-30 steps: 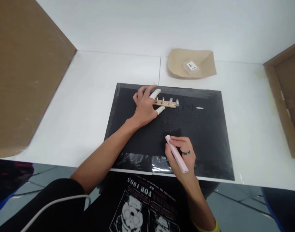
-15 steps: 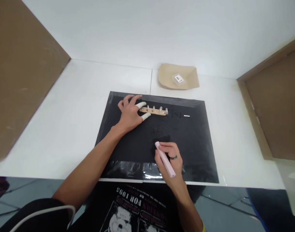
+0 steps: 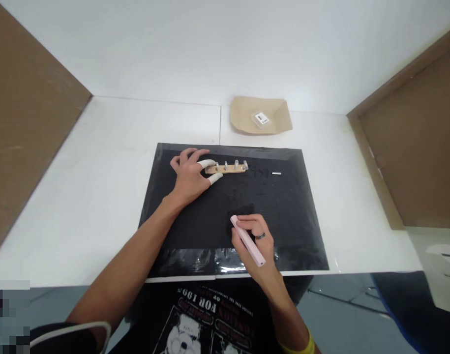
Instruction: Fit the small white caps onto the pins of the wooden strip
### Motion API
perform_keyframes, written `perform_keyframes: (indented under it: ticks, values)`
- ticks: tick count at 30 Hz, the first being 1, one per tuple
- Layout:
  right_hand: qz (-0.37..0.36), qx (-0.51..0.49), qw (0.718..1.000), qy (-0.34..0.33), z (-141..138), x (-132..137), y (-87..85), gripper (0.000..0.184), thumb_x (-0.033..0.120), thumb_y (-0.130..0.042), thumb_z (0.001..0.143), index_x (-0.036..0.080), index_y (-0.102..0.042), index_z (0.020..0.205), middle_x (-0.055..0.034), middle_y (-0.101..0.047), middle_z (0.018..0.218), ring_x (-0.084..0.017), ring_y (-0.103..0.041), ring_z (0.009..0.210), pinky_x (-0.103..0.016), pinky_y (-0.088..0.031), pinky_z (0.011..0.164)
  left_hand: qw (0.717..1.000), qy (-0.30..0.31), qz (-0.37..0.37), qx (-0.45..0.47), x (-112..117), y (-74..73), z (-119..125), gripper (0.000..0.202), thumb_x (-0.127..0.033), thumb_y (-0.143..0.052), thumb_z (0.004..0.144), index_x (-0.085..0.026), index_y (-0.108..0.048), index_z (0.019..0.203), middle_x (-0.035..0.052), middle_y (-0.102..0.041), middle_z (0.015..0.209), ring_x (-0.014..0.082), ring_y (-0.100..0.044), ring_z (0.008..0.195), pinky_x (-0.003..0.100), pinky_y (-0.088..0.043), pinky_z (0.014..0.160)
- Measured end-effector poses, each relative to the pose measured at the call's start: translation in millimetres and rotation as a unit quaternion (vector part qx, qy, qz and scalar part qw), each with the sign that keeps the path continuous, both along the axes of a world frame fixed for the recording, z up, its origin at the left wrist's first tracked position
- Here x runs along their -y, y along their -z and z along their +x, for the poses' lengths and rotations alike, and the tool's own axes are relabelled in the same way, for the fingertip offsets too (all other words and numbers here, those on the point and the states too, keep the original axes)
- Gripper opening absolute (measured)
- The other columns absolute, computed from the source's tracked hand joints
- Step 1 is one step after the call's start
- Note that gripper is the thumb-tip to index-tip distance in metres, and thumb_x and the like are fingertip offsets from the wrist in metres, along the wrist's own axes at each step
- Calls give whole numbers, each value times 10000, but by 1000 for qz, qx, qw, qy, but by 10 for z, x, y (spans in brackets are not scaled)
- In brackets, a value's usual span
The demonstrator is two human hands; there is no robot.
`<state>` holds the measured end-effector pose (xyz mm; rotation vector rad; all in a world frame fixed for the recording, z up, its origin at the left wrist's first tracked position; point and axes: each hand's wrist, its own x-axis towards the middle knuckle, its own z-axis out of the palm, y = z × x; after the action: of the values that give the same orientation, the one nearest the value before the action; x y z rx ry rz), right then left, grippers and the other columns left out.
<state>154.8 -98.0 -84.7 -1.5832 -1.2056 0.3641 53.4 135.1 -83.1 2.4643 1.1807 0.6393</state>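
Observation:
A narrow wooden strip (image 3: 230, 169) lies on the black mat, with several small clear upright pieces (image 3: 236, 164) along it. My left hand (image 3: 190, 179) is at the strip's left end, with thumb and forefinger in white finger covers on either side of it. Its other fingers are spread over the mat. Nearer to me, my right hand (image 3: 259, 241) is closed around a pink pen-shaped tool (image 3: 250, 243), which slants up to the left. A small silvery rod (image 3: 276, 173) rests to the right of the strip.
The black mat (image 3: 284, 206) covers the middle of the white table (image 3: 99, 187). Behind it stands a brown paper tray (image 3: 241, 125) holding a small clear box (image 3: 261, 119) with a label. Brown panels (image 3: 33, 108) flank both sides, and a white wall rises at the back.
My view has shifted slightly, so the table's things appear farther left. My left thumb and forefinger still flank the strip. The pink tool remains in my right hand.

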Motion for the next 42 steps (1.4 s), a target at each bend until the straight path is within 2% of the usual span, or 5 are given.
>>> perform_keyframes:
  ticks: [8, 11, 15, 20, 42]
  values:
    - [-141, -68, 952, -263, 394, -317, -519, 205, 89, -692, 874, 226, -696, 1028, 6, -690, 1021, -113, -687, 878, -253, -541, 833, 999, 19, -13, 46, -16, 10, -51, 228, -389, -767, 888, -301, -770, 1098, 40, -680, 1462, 377, -478, 1425, 622, -260, 1133]
    - [-234, -155, 879, -386, 519, -642, -582, 220, 105, -734, 809, 204, -696, 1001, 19, -736, 949, -99, -681, 778, -209, -535, 715, 998, 22, -16, 50, -25, 14, -59, 166, -374, -747, 901, -302, -775, 1048, 35, -699, 1439, 372, -493, 1410, 623, -252, 1129]
    - [-293, -303, 725, -545, 550, -1030, -363, 263, 235, -846, 759, 164, -649, 919, -15, -761, 915, -133, -712, 801, -246, -573, 733, 998, 25, -14, 48, -32, 16, -50, 141, -379, -705, 938, -310, -784, 1032, 28, -732, 1387, 364, -512, 1396, 628, -243, 1133]
    - [-281, -352, 654, -608, 473, -1096, -99, 321, 273, -903, 740, 155, -640, 882, -41, -779, 952, -161, -745, 887, -262, -578, 782, 999, 19, -5, 47, -59, 43, -42, 144, -418, -694, 951, -336, -793, 1017, 6, -756, 1336, 348, -552, 1357, 610, -257, 1117]
    - [-296, -335, 690, -569, 446, -1046, -130, 229, 166, -863, 787, 159, -659, 890, 6, -772, 937, -106, -733, 861, -198, -542, 765, 998, 7, -22, 51, -64, 9, 12, 243, -513, -678, 944, -293, -780, 959, 46, -783, 1253, 351, -583, 1310, 615, -228, 1143]
